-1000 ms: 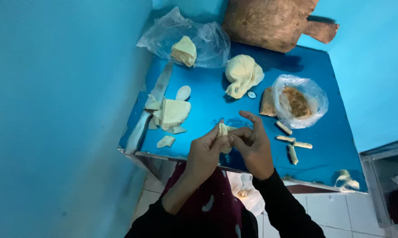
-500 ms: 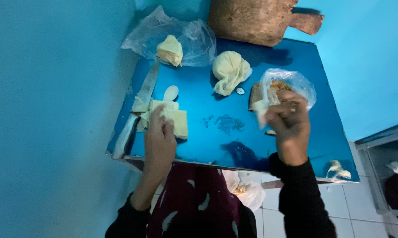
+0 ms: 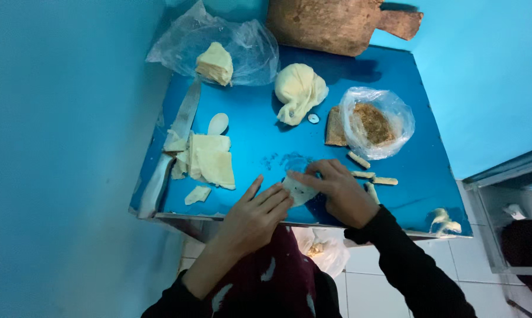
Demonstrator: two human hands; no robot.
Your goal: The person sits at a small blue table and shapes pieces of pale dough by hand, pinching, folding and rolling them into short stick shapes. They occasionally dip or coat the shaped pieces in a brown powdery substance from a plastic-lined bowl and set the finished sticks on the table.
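A thin pale dough sheet (image 3: 297, 191) lies on the blue table (image 3: 260, 147) near its front edge. My left hand (image 3: 255, 215) and my right hand (image 3: 336, 191) both press on it, fingers spread flat, one at each side. A stack of cut dough sheets (image 3: 208, 159) lies to the left. Several small rolled pieces (image 3: 372, 175) sit just right of my right hand.
A long knife (image 3: 170, 154) lies along the table's left edge. A clear bag with brown filling (image 3: 375, 122), a dough lump (image 3: 300, 91), a bagged dough block (image 3: 216, 62) and a wooden board (image 3: 336, 23) stand farther back. A blue wall runs along the left.
My left hand came back from the dough stack and my right hand from the filling bag. Both now meet on a dough sheet laid flat at the table's front.
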